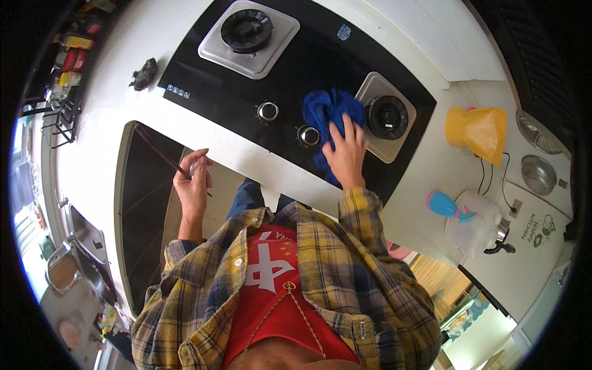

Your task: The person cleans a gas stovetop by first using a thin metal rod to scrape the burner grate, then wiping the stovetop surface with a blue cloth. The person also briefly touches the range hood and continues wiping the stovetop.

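My right hand presses on a crumpled blue cloth that lies on the black glass gas hob, between a control knob and the right burner. The cloth overlaps the edge of that burner's metal plate. My left hand is raised in front of the white counter's edge, its fingers curled. A thin dark stick-like thing seems to pass through its fingers; what it is I cannot tell. A second knob and the left burner are farther left.
A dark mesh scourer sits on the white counter left of the hob. On the right stand a yellow-covered thing, a blue and pink spray bottle and a metal bowl. Sink basins are at the lower left.
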`<control>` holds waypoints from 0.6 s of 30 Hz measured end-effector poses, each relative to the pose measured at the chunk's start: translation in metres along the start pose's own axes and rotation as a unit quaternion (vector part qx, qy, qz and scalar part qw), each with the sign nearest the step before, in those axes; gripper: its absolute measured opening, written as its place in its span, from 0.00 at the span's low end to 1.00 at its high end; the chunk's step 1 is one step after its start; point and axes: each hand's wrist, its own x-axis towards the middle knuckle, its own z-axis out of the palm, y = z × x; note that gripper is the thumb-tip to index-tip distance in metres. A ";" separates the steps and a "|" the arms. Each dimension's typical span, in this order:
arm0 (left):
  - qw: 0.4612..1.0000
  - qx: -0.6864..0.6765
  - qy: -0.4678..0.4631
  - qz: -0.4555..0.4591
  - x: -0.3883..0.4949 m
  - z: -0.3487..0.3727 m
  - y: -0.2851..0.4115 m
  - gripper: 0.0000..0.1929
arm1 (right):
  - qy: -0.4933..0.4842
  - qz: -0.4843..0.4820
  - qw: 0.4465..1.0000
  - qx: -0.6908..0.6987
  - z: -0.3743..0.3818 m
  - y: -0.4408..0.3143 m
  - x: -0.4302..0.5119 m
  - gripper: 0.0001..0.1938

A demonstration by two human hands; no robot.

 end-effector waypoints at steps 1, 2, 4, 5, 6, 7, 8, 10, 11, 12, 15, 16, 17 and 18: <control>1.000 0.004 0.000 0.003 0.001 -0.002 0.000 0.09 | -0.011 0.006 1.000 0.015 -0.009 -0.002 -0.017 0.22; 1.000 0.008 -0.005 0.006 0.001 -0.003 0.000 0.09 | -0.016 0.014 0.999 0.043 -0.017 -0.004 -0.031 0.21; 1.000 0.013 -0.015 0.012 0.001 -0.006 -0.001 0.10 | -0.073 0.073 0.991 0.087 -0.039 0.000 -0.047 0.19; 1.000 0.009 -0.016 0.012 0.000 -0.008 -0.002 0.10 | -0.106 0.129 0.977 0.133 -0.051 0.005 -0.049 0.19; 1.000 0.006 -0.017 0.012 0.000 -0.009 -0.003 0.10 | -0.068 0.121 0.971 0.195 -0.062 0.012 -0.043 0.18; 1.000 0.005 -0.017 0.006 -0.001 -0.011 -0.005 0.10 | -0.072 0.169 0.954 0.238 -0.073 0.019 -0.033 0.17; 1.000 0.006 -0.013 0.003 -0.003 -0.012 -0.006 0.10 | -0.018 0.127 0.959 0.252 -0.083 0.026 -0.017 0.17; 1.000 -0.003 -0.005 -0.005 -0.009 -0.018 -0.009 0.10 | 0.070 0.097 0.957 0.264 -0.093 0.039 0.029 0.18; 1.000 -0.004 -0.005 -0.006 -0.010 -0.020 -0.010 0.10 | 0.129 0.048 0.956 0.260 -0.089 0.043 0.062 0.19; 1.000 0.008 0.009 -0.012 -0.013 -0.023 -0.011 0.10 | 0.145 0.066 0.959 0.234 -0.079 0.045 0.096 0.19; 0.999 0.011 0.050 -0.016 -0.020 -0.036 -0.014 0.10 | 0.100 0.038 0.987 0.117 -0.030 0.042 0.201 0.21; 0.997 0.019 0.064 -0.026 -0.021 -0.039 -0.016 0.09 | 0.070 0.015 0.995 0.074 -0.008 0.033 0.218 0.21; 0.996 0.015 0.079 -0.027 -0.023 -0.042 -0.018 0.09 | -0.006 0.049 0.999 0.015 0.013 0.024 0.231 0.21; 0.996 0.018 0.089 -0.026 -0.025 -0.044 -0.019 0.09 | -0.004 0.045 0.999 0.021 0.021 0.024 0.245 0.22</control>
